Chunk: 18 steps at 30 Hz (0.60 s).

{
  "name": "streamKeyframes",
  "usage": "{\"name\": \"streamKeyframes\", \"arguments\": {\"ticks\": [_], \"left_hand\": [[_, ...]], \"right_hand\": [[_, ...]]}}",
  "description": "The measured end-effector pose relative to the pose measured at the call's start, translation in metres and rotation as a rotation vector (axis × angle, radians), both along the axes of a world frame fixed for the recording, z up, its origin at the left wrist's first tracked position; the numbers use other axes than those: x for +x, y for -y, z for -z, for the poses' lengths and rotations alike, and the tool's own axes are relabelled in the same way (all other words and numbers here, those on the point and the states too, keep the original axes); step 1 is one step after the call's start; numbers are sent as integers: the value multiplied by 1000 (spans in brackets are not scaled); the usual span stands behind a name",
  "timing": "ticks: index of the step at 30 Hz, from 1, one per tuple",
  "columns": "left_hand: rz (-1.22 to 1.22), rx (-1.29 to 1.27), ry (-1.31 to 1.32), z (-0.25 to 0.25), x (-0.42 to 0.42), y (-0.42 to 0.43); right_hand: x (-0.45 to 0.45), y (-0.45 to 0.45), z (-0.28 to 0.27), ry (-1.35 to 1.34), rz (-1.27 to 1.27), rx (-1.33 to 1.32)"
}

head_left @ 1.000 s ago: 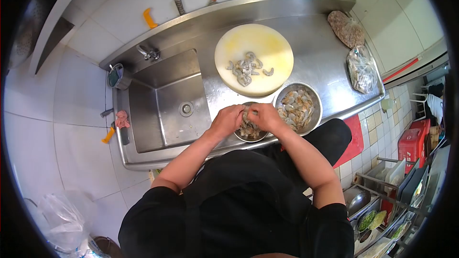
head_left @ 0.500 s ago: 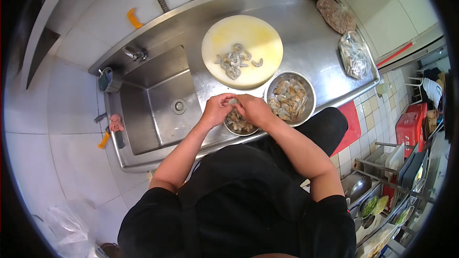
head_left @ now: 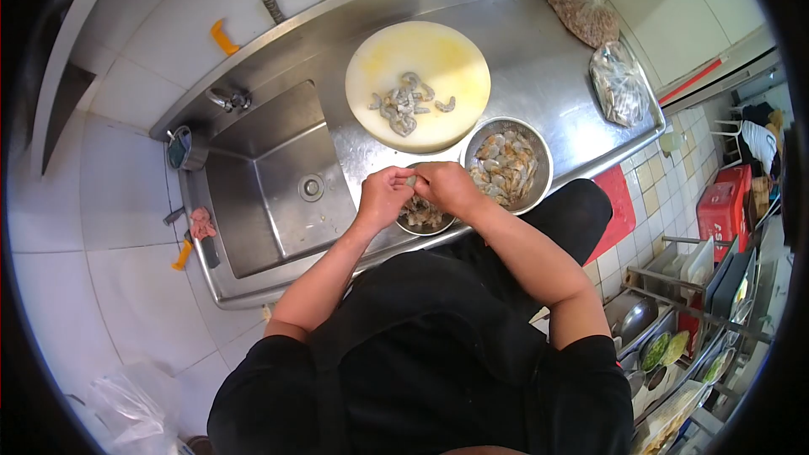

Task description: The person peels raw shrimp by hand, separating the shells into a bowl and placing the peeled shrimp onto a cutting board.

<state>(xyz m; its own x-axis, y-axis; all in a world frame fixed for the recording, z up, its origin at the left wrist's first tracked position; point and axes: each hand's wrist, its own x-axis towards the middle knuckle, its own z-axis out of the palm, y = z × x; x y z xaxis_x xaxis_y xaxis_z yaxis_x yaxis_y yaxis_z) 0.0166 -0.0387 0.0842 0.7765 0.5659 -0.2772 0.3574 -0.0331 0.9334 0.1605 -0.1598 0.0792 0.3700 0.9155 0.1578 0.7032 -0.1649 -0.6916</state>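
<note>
Two hands (head_left: 385,200); greyish shrimp (head_left: 411,180) between

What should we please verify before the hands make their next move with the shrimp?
1. Both hands engaged: ok; left hand and right hand meet at a greyish piece.
2. Greyish piece fully shelled: cannot tell; the hands largely cover it.
3. Small bowl close by: ok; right by the hands.
4. Larger bowl upright: ok; it holds a shrimp heap.
5. Grey shrimp clear of the cutting board's edge: ok.
</note>
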Motion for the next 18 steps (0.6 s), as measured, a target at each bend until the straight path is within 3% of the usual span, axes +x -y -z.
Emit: {"name": "streamKeyframes", "arguments": {"ticks": [7,11,13,15,16,18], "left_hand": [[-12,-97,-12,-8,1,-12],[39,-160,105,8,-3,-20],[62,-180,177,2,0,-20],[179,365,333,-8,0,-16],[178,364,334,-12,-1,-16],[328,593,301,-18,-3,-18]], "right_hand": [[0,2,-7,-207,13,-28],[5,1,5,-322,69,-34],[9,-1,5,-880,109,-130],[13,1,-2,-1010,139,-182],[14,2,-6,-1140,164,-232],[16,4,-5,-1167,151,-250]]}}
